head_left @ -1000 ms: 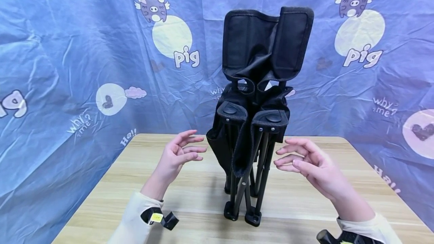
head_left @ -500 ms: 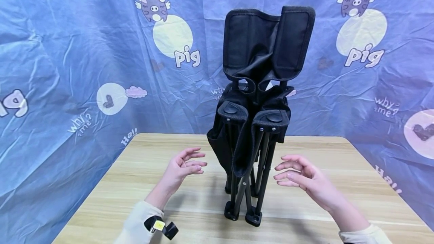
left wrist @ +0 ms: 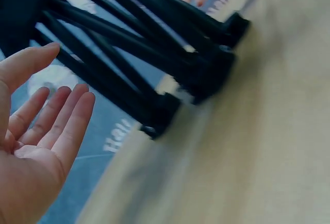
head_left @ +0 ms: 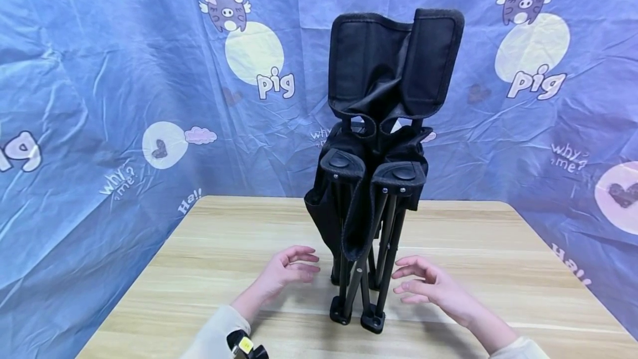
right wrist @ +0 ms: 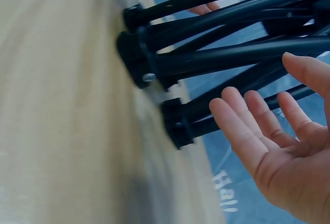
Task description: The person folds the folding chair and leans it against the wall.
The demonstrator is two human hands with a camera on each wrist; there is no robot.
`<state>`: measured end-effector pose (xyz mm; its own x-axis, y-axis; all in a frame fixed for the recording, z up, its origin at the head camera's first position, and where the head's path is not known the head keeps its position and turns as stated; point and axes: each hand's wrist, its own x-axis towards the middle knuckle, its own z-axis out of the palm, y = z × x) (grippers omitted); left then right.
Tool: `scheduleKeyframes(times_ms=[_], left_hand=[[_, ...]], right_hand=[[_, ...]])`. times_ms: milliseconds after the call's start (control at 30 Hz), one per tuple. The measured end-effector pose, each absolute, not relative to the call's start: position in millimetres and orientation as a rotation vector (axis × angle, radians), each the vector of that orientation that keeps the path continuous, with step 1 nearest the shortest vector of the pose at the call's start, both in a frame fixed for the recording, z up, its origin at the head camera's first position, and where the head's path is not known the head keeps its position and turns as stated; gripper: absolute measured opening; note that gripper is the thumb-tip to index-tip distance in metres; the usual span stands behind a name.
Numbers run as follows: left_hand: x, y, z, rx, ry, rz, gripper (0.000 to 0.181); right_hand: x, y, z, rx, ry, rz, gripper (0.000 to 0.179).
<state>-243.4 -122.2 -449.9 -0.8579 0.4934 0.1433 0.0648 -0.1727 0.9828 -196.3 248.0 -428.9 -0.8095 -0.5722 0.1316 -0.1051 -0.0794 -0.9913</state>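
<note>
A black folding chair (head_left: 381, 71) stands folded and upright on the table, its fabric bunched above a bundle of metal legs (head_left: 353, 287). My left hand (head_left: 286, 271) hovers just left of the lower legs, fingers loosely bent, apart from them. On the other side my right hand (head_left: 431, 287) is held near the legs with its fingers spread and relaxed. Both wrist views show palms facing the chair's leg tubes (left wrist: 124, 33) and black plastic feet (right wrist: 178, 123). Neither hand holds anything.
The pale wooden table (head_left: 199, 270) extends around the chair on all sides. Behind it hangs a blue curtain (head_left: 124, 60) printed with pigs and words, wrapping the left and right sides too.
Both hands have moved down from the chair's middle to the height of its lower legs, and slightly inward. The chair has not moved.
</note>
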Motion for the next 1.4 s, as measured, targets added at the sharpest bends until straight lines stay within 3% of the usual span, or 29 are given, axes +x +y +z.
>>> scheduleKeyframes(times_ms=[467,900,1400], left_hand=[[-226.4,-102.2,-477.3,0.544,1.818,1.965,0.054],[-218.4,-95.2,-475.8,0.535,1.839,1.801,0.056],[-214.9,-85.9,-478.7,0.541,1.929,1.758,0.061]], right_hand=[[-193.6,231.9,-457.2,-0.585,1.799,-1.833,0.031],[-183.3,215.8,-469.4,-0.511,1.736,-1.79,0.056],[-180.5,203.2,-481.7,-0.59,1.707,-1.853,0.06]])
